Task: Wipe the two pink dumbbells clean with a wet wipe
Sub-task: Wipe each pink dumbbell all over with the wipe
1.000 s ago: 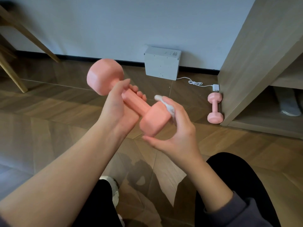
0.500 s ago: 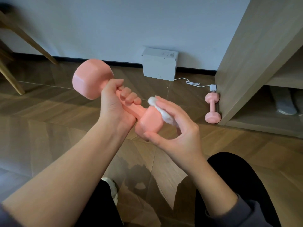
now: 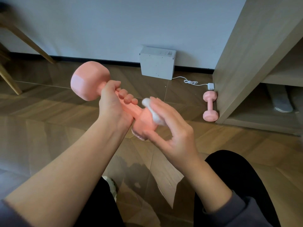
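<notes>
room: wood-pattern floor (image 3: pixel 41 120) meeting a pale wall (image 3: pixel 114 22) with a dark skirting strip.
left hand (image 3: pixel 113 105): fingers wrapped tight round the handle of the held dumbbell (image 3: pixel 90 81), thumb along the top.
held dumbbell: up in the air over the floor, tilted, far head up to the left, near head down at the right hand.
right hand (image 3: pixel 173 133): somewhat blurred; fingers curved over the wet wipe (image 3: pixel 153 112), pressing it on the near head, thumb under that head.
wet wipe: white, bunched, between the right fingers and the pink head.
second dumbbell (image 3: pixel 210 106): lying on the floor, touching the foot of the wooden shelf unit (image 3: pixel 246 63).
grey box (image 3: pixel 157 63): against the wall, its white cable (image 3: pixel 190 81) running to a small plug (image 3: pixel 211 86) just beyond the second dumbbell.
far left: slanted wooden legs (image 3: pixel 24 38).
bottom: dark trousers and grey sleeves.
</notes>
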